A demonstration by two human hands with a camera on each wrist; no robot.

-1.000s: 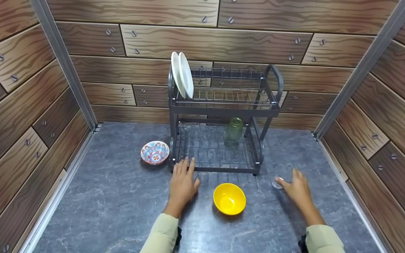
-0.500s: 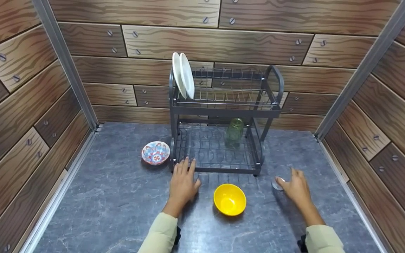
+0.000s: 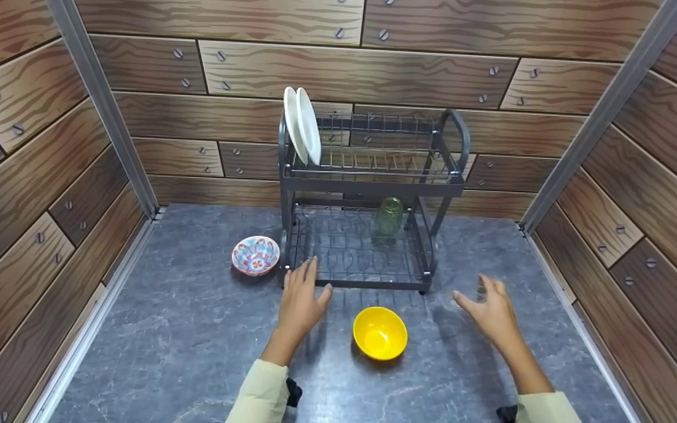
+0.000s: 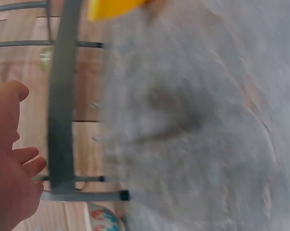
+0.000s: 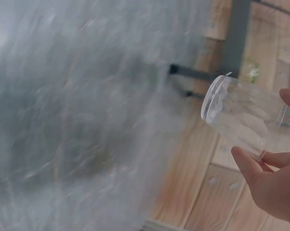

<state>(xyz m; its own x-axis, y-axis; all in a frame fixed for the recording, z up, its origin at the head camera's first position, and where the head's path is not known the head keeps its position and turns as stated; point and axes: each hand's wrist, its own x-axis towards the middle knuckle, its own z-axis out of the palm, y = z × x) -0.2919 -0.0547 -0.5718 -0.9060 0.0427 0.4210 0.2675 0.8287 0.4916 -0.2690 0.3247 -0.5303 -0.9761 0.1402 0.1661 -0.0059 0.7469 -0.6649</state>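
Observation:
My right hand [image 3: 494, 311] holds a clear glass [image 5: 243, 113] between thumb and fingers. The glass, plain in the right wrist view, barely shows in the head view. My left hand [image 3: 301, 302] is open, thumb spread, at the front left corner of the black two-tier dish rack [image 3: 374, 188], with nothing in it. Between the hands, a yellow bowl [image 3: 380, 333] stands upright on the grey marbled surface. A patterned red, white and blue bowl [image 3: 255, 256] is just left of the rack.
Two white plates [image 3: 309, 126] stand on edge at the upper tier's left end. A green glass [image 3: 389, 216] sits at the right of the lower tier. Wood-patterned walls [image 3: 356, 70] enclose the surface at the back and both sides.
The right hand's thumb and fingers have spread wider, and the glass no longer shows clearly below the thumb. The left hand has turned slightly, its thumb further from its fingers.

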